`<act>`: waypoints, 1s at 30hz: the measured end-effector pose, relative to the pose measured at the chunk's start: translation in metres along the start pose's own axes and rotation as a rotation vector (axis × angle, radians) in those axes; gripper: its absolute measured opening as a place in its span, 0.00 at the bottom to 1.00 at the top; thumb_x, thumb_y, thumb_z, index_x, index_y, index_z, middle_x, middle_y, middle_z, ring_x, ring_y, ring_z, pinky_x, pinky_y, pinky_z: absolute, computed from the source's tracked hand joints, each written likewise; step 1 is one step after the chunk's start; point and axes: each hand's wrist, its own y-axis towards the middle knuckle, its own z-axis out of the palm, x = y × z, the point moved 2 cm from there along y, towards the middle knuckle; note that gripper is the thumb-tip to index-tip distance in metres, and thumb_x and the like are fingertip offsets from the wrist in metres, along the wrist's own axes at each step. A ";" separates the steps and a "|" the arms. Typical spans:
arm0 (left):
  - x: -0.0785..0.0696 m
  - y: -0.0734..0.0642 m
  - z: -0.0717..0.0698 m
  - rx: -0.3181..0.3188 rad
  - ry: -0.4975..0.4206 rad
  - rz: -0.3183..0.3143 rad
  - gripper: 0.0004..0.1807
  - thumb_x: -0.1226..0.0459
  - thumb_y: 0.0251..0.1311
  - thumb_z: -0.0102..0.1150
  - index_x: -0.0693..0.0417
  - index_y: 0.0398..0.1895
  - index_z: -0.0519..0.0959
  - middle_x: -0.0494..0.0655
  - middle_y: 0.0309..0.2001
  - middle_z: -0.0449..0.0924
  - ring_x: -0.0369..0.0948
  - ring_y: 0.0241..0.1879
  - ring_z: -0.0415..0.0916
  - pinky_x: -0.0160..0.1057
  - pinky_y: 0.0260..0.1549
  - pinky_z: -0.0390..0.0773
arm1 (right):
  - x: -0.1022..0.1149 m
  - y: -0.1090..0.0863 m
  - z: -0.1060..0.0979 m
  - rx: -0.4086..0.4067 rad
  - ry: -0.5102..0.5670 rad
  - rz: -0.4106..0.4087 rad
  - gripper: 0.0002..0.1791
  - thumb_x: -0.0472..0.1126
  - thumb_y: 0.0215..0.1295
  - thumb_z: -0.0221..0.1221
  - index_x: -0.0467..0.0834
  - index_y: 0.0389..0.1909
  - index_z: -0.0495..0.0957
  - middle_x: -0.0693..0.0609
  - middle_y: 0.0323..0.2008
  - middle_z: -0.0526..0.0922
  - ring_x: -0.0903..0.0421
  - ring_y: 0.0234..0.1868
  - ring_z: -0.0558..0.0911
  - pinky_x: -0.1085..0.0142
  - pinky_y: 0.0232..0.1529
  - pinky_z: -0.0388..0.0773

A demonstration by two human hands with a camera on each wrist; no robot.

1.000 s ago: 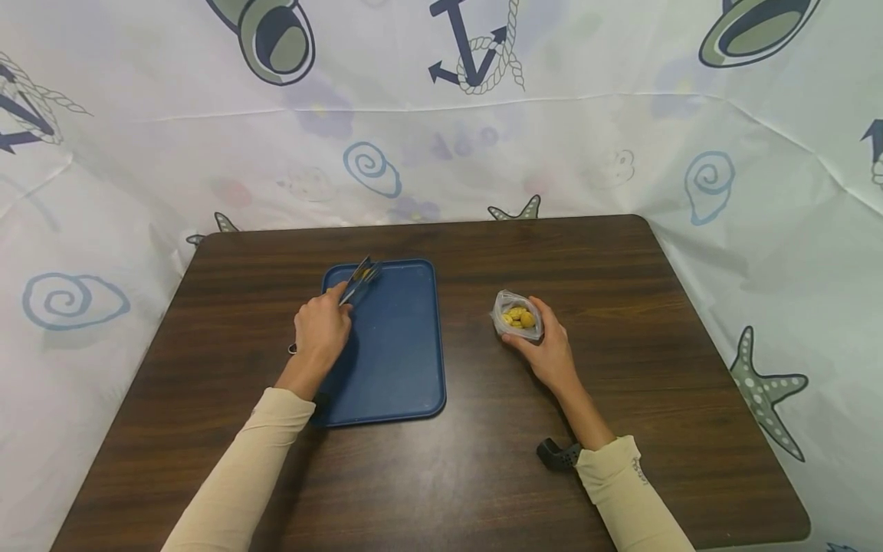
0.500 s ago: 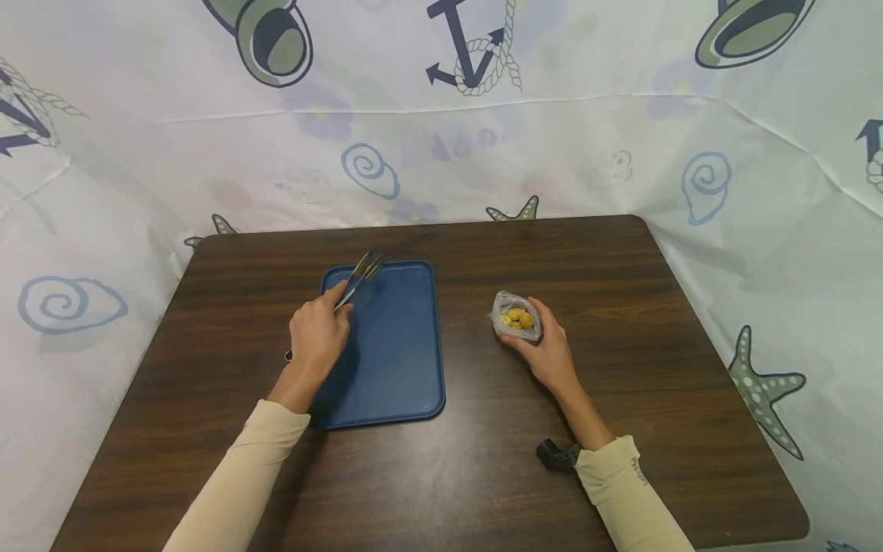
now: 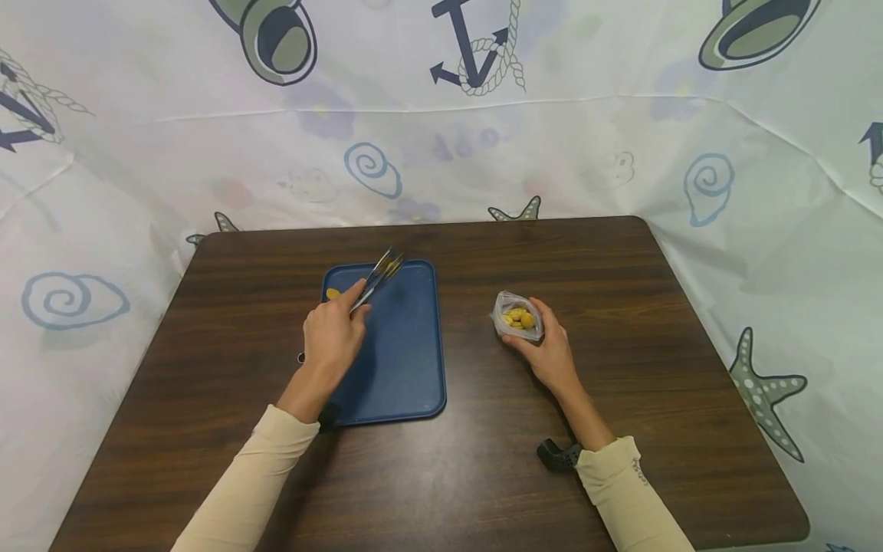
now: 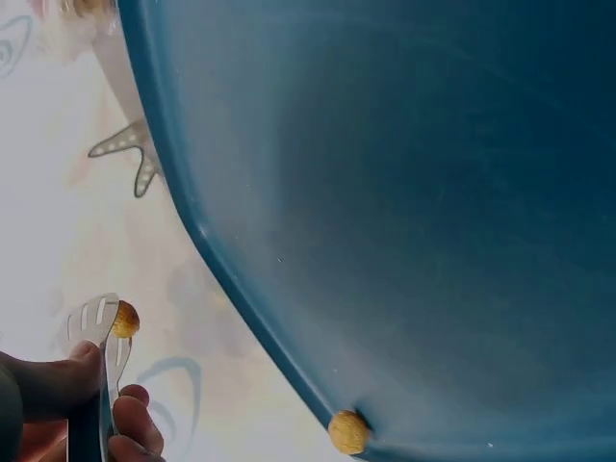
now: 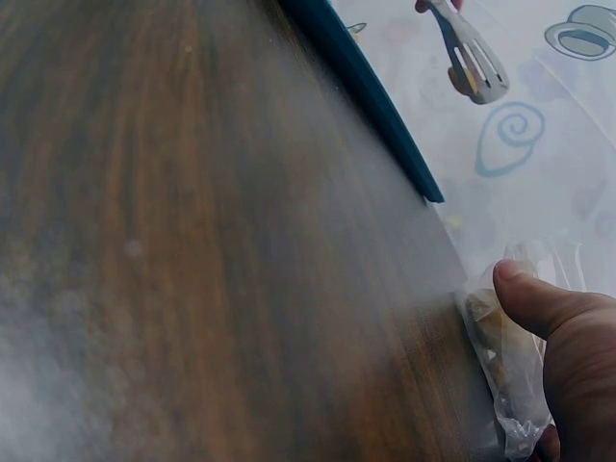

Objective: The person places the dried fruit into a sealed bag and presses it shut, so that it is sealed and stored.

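Note:
My left hand grips a pair of metal tongs above the far part of a blue tray. Between their slotted ends sits a small, round, yellow-brown nut-like piece, seen in the left wrist view. Another such piece lies at the tray's corner, beside my left hand in the head view. To the right, my right hand holds a clear plastic bag by its side, thumb and fingers around it. Its mouth is wide, and several yellow pieces show inside.
Both things rest on a dark wood-grain table, with a stretch of tabletop between tray and bag. A white cloth printed with anchors, shells and starfish hangs behind and around the table. A black wrist strap sits by the right sleeve.
My left hand and the tongs have moved right and slightly away over the tray, uncovering the yellow piece at its corner. My right hand and the bag have stayed put.

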 end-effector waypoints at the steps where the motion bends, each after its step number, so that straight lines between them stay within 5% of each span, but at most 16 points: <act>1: -0.002 -0.001 0.000 0.000 -0.008 0.002 0.24 0.62 0.66 0.67 0.52 0.65 0.81 0.64 0.40 0.89 0.58 0.21 0.80 0.60 0.26 0.79 | 0.000 0.000 0.000 0.000 0.000 0.001 0.49 0.52 0.58 0.75 0.49 0.78 0.62 0.43 0.73 0.71 0.35 0.72 0.68 0.36 0.72 0.61; 20: -0.032 -0.010 0.001 -0.008 -0.054 0.078 0.23 0.64 0.64 0.69 0.51 0.64 0.83 0.57 0.51 0.89 0.56 0.35 0.89 0.58 0.32 0.82 | -0.004 0.000 0.001 0.011 -0.009 0.011 0.50 0.54 0.59 0.74 0.50 0.78 0.61 0.44 0.74 0.70 0.34 0.73 0.67 0.35 0.72 0.61; 30: -0.048 -0.016 0.006 0.019 -0.098 0.096 0.23 0.64 0.64 0.70 0.50 0.63 0.83 0.56 0.50 0.89 0.50 0.25 0.84 0.51 0.24 0.79 | -0.002 0.002 -0.002 0.000 0.006 -0.013 0.48 0.53 0.59 0.75 0.49 0.77 0.62 0.43 0.72 0.72 0.36 0.71 0.69 0.37 0.71 0.63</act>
